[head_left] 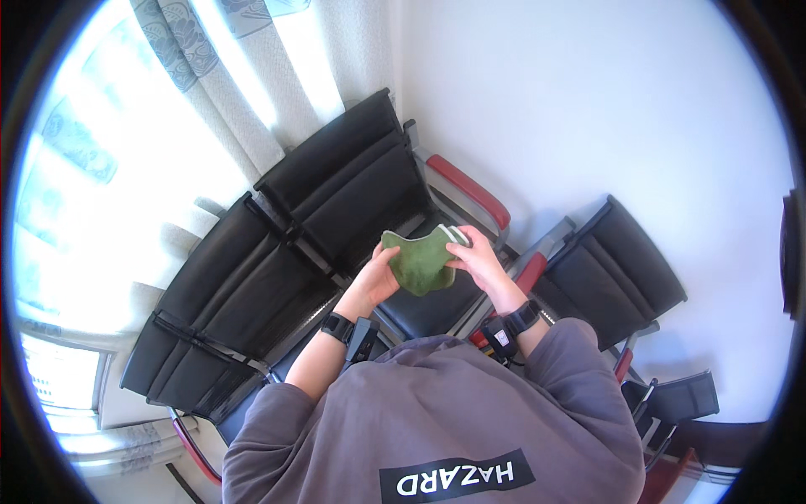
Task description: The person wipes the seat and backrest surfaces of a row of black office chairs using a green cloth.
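Observation:
Between my two hands hangs a green cloth point(420, 265) with a pale edge, its lower part drooping in a soft curve. My left hand point(383, 275) pinches its left side near the upper corner. At the right, my right hand point(478, 257) grips the other side, where several pale-edged layers lie folded together. The cloth is held up in front of me, above a black chair seat point(428, 307). Each wrist wears a black band with a small device on it.
A row of black chairs point(243, 286) stands along the curtained window point(101, 185) on the left. More black chairs point(617, 277) with red armrests point(470, 190) line the white wall point(604, 109) on the right.

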A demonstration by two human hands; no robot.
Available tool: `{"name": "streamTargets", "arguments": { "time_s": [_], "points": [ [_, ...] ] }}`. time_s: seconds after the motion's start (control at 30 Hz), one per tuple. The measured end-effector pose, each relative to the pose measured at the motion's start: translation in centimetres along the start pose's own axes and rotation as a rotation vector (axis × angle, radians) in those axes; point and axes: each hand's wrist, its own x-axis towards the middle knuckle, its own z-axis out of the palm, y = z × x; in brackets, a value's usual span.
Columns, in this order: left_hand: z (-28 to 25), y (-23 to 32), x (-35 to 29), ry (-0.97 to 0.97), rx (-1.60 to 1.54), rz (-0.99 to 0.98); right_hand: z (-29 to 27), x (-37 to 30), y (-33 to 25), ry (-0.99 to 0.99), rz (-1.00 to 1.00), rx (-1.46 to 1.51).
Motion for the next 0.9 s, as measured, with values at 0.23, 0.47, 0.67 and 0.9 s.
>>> {"name": "streamTargets", "arguments": {
  "time_s": [0.23, 0.47, 0.67, 0.9],
  "points": [
    [4.0, 1.1, -1.7, -0.087, 0.306, 0.327, -0.7, -0.5, 1.5, 0.120, -0.070, -0.226],
    [6.1, 2.3, -2.3, -0.105, 0.385, 0.387, -2.2, 0.9, 2.5, 0.047, -0.271, -0.493],
    [5.8, 3.1, -2.5, -0.097, 0.492, 0.395, -2.3, 1.4, 2.3, 0.049, -0.470, -0.439],
    [5.9, 3.8, -3.0, -0.122, 0.612, 0.355, -1.2, -0.2, -0.3, 0.090, -0.528, -0.720]
  ]
}}
